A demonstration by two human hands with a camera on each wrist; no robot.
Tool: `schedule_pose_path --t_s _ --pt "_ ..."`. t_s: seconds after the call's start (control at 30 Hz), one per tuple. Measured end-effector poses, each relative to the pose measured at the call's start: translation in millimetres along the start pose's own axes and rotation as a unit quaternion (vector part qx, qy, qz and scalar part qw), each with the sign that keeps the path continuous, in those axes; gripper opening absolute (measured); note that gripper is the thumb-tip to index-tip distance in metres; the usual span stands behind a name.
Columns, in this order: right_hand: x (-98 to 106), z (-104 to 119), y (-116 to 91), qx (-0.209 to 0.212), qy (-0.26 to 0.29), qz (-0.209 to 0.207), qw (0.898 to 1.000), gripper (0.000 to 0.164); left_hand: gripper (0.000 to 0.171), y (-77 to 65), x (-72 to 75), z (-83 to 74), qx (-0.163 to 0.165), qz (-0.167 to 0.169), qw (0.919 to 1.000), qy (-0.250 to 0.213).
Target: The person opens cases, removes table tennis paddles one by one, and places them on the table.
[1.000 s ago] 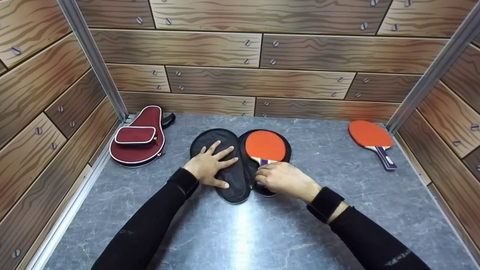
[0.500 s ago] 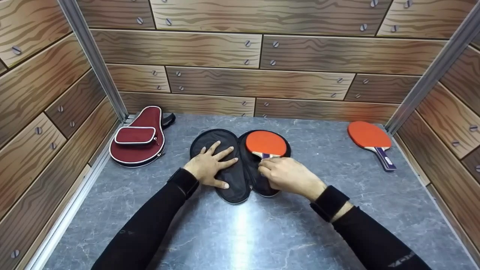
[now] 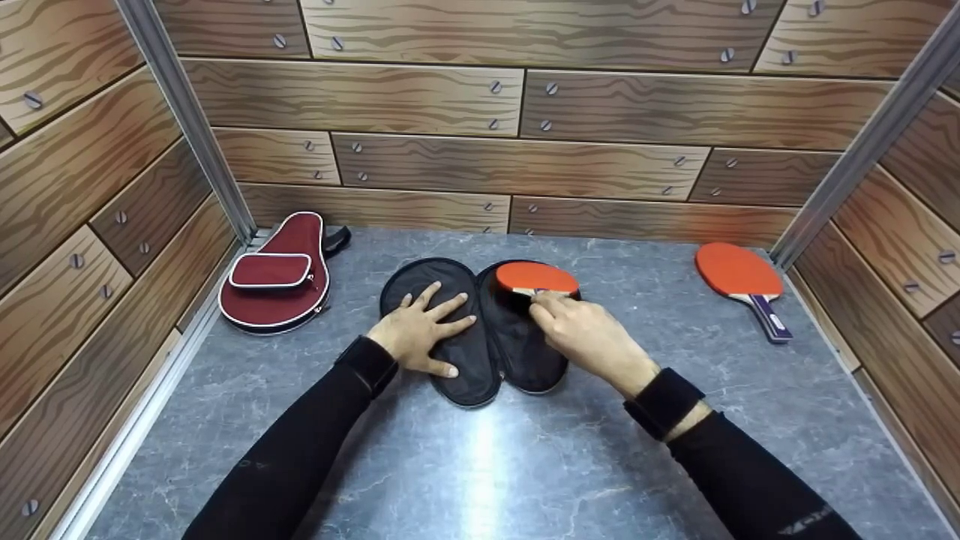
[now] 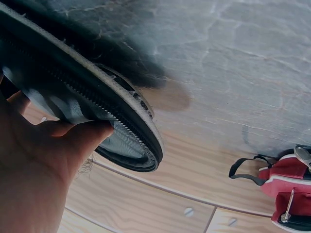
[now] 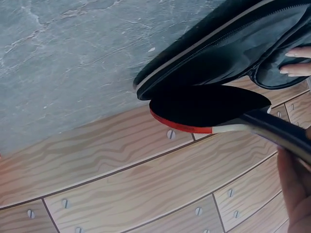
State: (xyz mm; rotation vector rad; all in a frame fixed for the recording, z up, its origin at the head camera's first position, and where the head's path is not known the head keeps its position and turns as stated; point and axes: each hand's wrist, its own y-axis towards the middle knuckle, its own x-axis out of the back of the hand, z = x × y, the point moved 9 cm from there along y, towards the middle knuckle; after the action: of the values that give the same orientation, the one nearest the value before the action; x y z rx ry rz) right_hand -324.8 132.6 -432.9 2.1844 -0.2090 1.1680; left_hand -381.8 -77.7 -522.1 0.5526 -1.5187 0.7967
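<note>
An unzipped black paddle case (image 3: pixel 529 356) lies spread like a book in the middle of the table. My left hand (image 3: pixel 420 330) rests on its left half with the fingers spread straight. In my right hand (image 3: pixel 585 330) is the handle of a table tennis paddle (image 3: pixel 536 276), orange-red on top. Tilted, with its handle end raised, the paddle stands over the wide part of the case's right half. The right wrist view shows its black underside (image 5: pixel 209 104) and the dark handle (image 5: pixel 277 128) between my fingers, with the blade's far edge close to the case.
A dark red paddle case (image 3: pixel 274 289) with a front pocket and black strap lies at the back left. At the back right lies a second orange-red paddle (image 3: pixel 739 270) with a purple handle. Wood-patterned walls (image 3: pixel 517 161) enclose the table (image 3: pixel 637 465) at the back and sides.
My right hand has raised the paddle's handle, so the paddle has gone from lying in the case's right half to tilted up. The left hand has stayed in place.
</note>
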Motion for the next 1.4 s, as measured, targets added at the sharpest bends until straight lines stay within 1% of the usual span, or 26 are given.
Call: schedule_pose_path --t_s 0.1,0.23,0.37,0.57,0.87,1.1,1.4 --pt "0 -7 -2 -0.028 -0.003 0.004 1.000 0.018 0.098 1.1 -0.5 0.1 0.000 0.000 1.0000 0.003" --pt "1 -17 -5 -0.061 0.006 0.007 0.998 0.028 0.098 1.7 -0.8 -0.4 -0.001 0.000 1.0000 0.005" --pt "5 -26 -6 -0.085 0.015 0.007 0.996 0.034 0.098 1.5 -0.4 -0.4 0.001 0.000 1.0000 0.006" --pt "14 -39 -10 -0.111 0.039 -0.007 0.993 0.030 0.099 1.6 -1.4 -0.1 0.005 0.007 1.0000 0.001" --pt "30 -55 -17 -0.126 0.053 -0.035 0.990 0.027 0.099 1.6 -2.0 -0.1 0.003 0.005 1.0000 -0.001" --pt "34 -75 -26 -0.163 0.059 -0.026 0.984 0.025 0.099 1.7 -3.0 0.6 0.003 0.006 1.0000 -0.002" --pt "36 -102 -44 -0.194 0.077 -0.042 0.977 0.022 0.098 1.3 -2.0 0.2 0.003 0.006 1.0000 0.002"
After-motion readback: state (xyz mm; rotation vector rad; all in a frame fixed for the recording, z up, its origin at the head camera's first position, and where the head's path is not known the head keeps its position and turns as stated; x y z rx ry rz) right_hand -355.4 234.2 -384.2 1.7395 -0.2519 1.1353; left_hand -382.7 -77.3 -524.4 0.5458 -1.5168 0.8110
